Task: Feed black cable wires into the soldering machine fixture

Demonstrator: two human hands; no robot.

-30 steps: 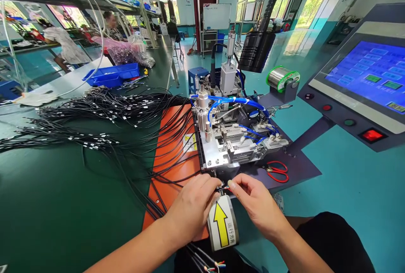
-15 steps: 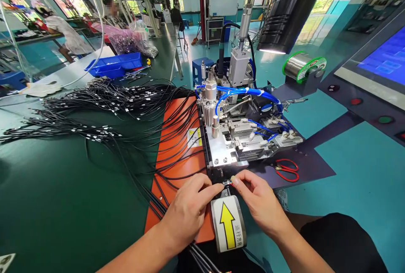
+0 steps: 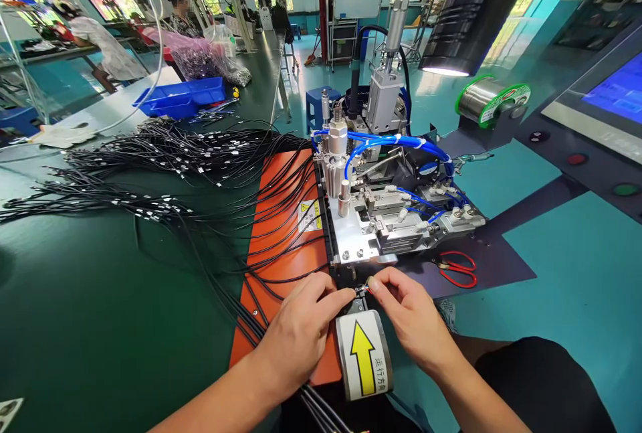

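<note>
My left hand [image 3: 301, 319] rests over the orange panel [image 3: 285, 259], thumb and forefinger closed at a small metal holder [image 3: 359, 299] on the machine's front edge. What lies between those fingers is hidden. From the other side, my right hand [image 3: 414, 319] pinches thin wires [image 3: 368, 288], with a bit of red showing by the fingertips. Just below the holder is a curved white plate [image 3: 365, 356] with a yellow arrow. Several black cables [image 3: 251, 319] run under my left hand and wrist.
The metal machine [image 3: 396, 225] with blue air tubes stands ahead. Red-handled scissors [image 3: 459, 269] lie to its right. Beyond are a solder wire spool [image 3: 484, 102], a black lamp [image 3: 474, 15] and a screen [image 3: 619, 95]. Bundled black cables [image 3: 165, 158] and a blue tray [image 3: 180, 96] lie left.
The view has shifted slightly, so the machine, lamp and spool sit a little further right. Both hands stay at the holder in nearly the same pose.
</note>
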